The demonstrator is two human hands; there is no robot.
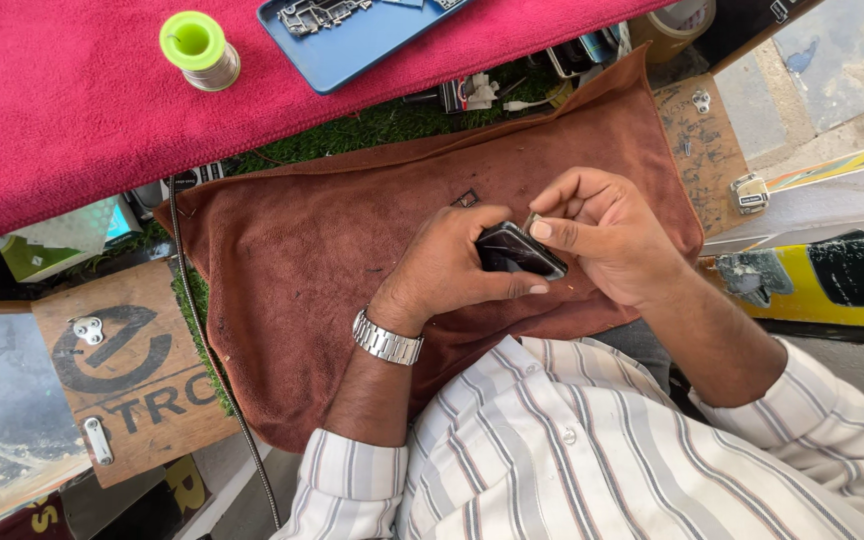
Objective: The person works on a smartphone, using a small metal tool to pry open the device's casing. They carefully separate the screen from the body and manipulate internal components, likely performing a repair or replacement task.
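My left hand (452,265), with a metal watch (388,338) on its wrist, grips a small black phone (514,250) from the left side. Over the phone's right end, my right hand (602,232) pinches a small thin piece (532,218) between thumb and forefinger at the phone's upper edge. Both hands hover over a brown cloth (332,250) spread in front of me. A small square metal part (465,199) lies on the cloth just beyond my left hand.
A red cloth (72,120) covers the far surface, with a green-capped spool (198,48) and a blue tray (352,40) of small parts on it. A black cable (214,360) runs down the left. A wooden board (127,370) sits at left, a tape roll (674,22) top right.
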